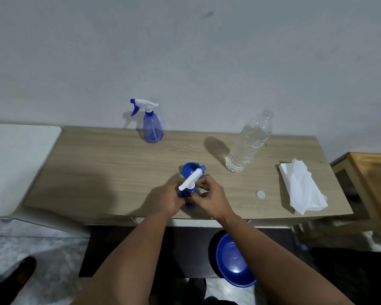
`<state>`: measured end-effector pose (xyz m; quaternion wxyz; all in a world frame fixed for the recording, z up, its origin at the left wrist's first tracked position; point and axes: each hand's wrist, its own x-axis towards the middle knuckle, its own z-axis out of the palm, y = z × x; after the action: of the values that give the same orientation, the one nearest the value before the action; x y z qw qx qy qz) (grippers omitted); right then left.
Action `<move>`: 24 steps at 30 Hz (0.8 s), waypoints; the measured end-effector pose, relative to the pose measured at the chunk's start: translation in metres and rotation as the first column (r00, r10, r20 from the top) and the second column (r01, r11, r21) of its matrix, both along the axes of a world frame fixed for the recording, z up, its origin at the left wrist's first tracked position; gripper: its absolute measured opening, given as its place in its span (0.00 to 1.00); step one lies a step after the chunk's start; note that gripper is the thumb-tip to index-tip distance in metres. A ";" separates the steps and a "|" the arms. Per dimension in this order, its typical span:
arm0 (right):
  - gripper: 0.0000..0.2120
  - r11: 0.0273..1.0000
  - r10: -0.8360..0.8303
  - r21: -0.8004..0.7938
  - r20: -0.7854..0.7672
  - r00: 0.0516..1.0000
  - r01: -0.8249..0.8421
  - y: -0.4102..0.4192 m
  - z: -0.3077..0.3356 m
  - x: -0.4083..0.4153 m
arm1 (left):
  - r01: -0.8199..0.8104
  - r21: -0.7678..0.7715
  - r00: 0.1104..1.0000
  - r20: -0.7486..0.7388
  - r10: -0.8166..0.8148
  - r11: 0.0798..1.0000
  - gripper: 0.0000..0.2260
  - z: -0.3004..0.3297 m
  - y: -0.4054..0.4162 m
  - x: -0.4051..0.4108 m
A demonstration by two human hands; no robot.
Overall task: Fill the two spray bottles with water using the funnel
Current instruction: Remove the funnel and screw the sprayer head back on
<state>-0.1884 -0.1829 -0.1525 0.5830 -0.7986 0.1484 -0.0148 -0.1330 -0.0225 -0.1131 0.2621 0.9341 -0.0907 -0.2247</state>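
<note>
Both the left hand [168, 200] and right hand [209, 198] gripped the translucent blue spray bottle [188, 195], its white trigger head [190, 180] pointing diagonally toward the clear plastic water bottle [249, 142].

There are two spray bottles, far one [152, 126] and near one [188, 190], one funnel [189, 170], one water bottle [249, 142], one white cap [260, 194], one tissue [301, 186], one blue basin [234, 260].
</note>
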 end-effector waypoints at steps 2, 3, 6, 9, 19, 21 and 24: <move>0.14 1.000 -0.003 0.009 -0.011 1.000 0.003 -0.001 0.000 0.002 | 0.007 -0.016 1.000 -0.012 -0.007 1.000 0.17 0.002 -0.001 -0.001; 0.16 1.000 0.006 0.016 -0.006 1.000 -0.005 -0.001 0.002 0.002 | 0.000 -0.027 1.000 -0.010 0.000 1.000 0.17 0.000 -0.001 -0.001; 0.18 0.999 0.042 0.015 0.006 0.999 -0.042 -0.002 0.005 0.002 | 0.008 -0.034 1.000 -0.015 -0.008 0.999 0.18 0.000 0.001 0.001; 0.13 0.999 0.031 0.033 -0.021 0.999 -0.030 -0.004 0.003 0.005 | -0.007 -0.073 0.999 -0.032 0.005 0.997 0.17 -0.002 0.001 0.001; 0.21 1.000 -0.016 -0.022 -0.041 0.999 0.015 0.006 0.009 0.013 | -0.013 -0.022 1.000 -0.001 0.013 1.000 0.17 -0.006 0.001 0.000; 0.23 0.997 -0.015 -0.076 -0.043 0.999 0.011 0.011 0.012 0.017 | -0.013 0.025 1.000 0.011 0.012 1.000 0.18 -0.007 0.000 0.000; 0.19 0.994 0.076 -0.072 -0.049 0.996 -0.079 0.007 0.008 0.014 | -0.005 -0.001 0.999 0.034 0.005 1.000 0.16 -0.004 -0.001 -0.002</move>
<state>-0.1746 -0.1758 -0.1446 0.5495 -0.8251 0.1299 0.0206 -0.1350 -0.0237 -0.1171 0.2613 0.9380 -0.0927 -0.2079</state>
